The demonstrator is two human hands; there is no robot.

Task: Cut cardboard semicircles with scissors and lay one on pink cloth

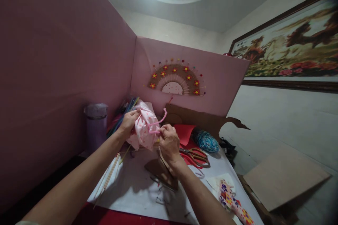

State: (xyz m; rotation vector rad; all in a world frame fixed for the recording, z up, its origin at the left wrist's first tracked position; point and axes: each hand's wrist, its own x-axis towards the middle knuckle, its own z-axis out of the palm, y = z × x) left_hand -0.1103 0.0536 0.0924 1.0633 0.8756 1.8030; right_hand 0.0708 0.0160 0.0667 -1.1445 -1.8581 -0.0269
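Observation:
My left hand [129,121] grips the left side of a pink dotted cloth bundle [144,128] and holds it above the table. My right hand [168,142] is closed in a pinch on a pink pipe cleaner [158,122], which loops around the front of the bundle and sticks up to the right. Both hands touch the bundle from opposite sides.
A white sheet [137,190] covers the table, with scissors [195,155], red paper [184,132], blue yarn [205,140], brown cardboard pieces [161,172], thin sticks [111,172] and a floral cloth [232,200]. A lidded cup [95,123] stands left. Pink partition boards [52,77] surround the table.

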